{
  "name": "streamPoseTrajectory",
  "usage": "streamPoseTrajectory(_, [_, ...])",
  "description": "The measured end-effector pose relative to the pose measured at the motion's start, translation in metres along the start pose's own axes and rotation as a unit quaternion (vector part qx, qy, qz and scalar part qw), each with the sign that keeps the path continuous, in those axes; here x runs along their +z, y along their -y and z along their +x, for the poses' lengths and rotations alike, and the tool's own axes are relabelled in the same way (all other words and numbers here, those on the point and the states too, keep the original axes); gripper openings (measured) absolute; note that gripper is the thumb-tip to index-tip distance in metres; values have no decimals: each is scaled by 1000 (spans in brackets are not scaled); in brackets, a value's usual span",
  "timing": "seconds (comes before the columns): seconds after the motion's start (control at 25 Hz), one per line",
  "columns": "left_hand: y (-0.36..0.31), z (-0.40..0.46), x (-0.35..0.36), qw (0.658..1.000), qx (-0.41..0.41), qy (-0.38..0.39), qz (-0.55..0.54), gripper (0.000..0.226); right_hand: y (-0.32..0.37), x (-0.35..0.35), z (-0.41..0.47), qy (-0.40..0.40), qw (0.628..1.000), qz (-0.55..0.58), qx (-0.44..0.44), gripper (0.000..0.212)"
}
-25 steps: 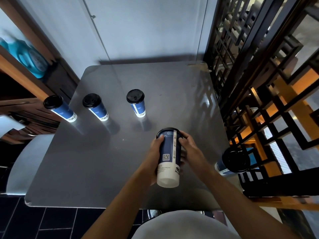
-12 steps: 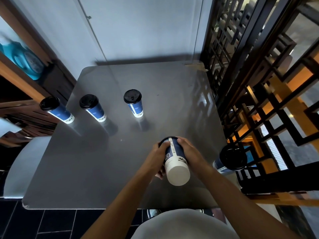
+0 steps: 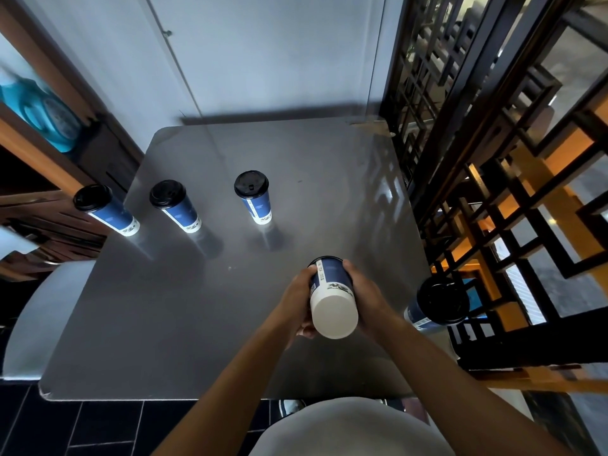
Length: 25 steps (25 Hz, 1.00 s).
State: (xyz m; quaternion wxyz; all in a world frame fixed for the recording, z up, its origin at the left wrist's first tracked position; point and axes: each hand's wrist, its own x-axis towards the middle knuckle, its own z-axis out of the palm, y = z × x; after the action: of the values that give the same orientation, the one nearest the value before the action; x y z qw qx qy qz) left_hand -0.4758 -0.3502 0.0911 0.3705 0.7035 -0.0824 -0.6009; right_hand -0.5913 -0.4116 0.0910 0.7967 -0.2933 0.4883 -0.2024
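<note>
Paper is what you have between your palms. The cup (image 3: 332,297) is thin-walled and probably light, and its glossy blue sleeve may be slick, so a hard squeeze would likely dent it. Take it around the middle of the wall, where it is widest to wrap, and keep the pressure even from both sides.

You hold it tipped over, with the white base turned up toward you and the dark rim end pointing away at 12 o'clock. Your left hand (image 3: 296,304) curls round its 9 o'clock side and your right hand (image 3: 368,297) round its 3 o'clock side. Both sets of fingers are wrapped on the wall, gripping the cup and nothing else. The fingertips reach toward the rim end; the base sticks out past your palms.

The cup hangs over the table (image 3: 197,307) at about 5 o'clock — whether the rim touches the surface is hidden. Three lidded cups (image 3: 174,205) stand in a row between 10 and 12 o'clock, and another cup (image 3: 437,304) stands at 4 o'clock, near your right wrist — mind it.
</note>
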Motion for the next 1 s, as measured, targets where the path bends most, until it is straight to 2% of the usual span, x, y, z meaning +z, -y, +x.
streamPoseTrajectory(0.08, [0,2,-4,998,18,1,61,67,3,1,-2,-1,1000,-25,6,49])
streamPoseTrajectory(0.16, [2,9,-8,986,90,-37,132,78,8,1,-3,-14,997,-74,18,52])
streamPoseTrajectory(0.24, [1,9,-6,983,135,-46,120,82,11,1,-2,-41,993,-108,32,55])
streamPoseTrajectory(0.36, [0,11,-1,993,110,-21,-45,82,11,1,-2,-56,996,-62,23,52])
streamPoseTrajectory(0.52, [5,7,4,990,77,-9,-117,49,5,-2,1,-19,999,44,10,55])
streamPoseTrajectory(0.64, [5,2,7,991,79,-13,-104,50,3,-2,3,-7,999,44,5,62])
streamPoseTrajectory(0.76, [7,0,7,993,108,-21,-37,59,5,-4,1,-8,1000,8,9,55])
streamPoseTrajectory(0.88, [10,-1,1,995,98,-26,21,65,5,-6,0,-12,998,-61,15,50])
streamPoseTrajectory(1.0, [7,-5,-7,997,52,12,47,85,7,-5,3,-28,985,-171,15,44])
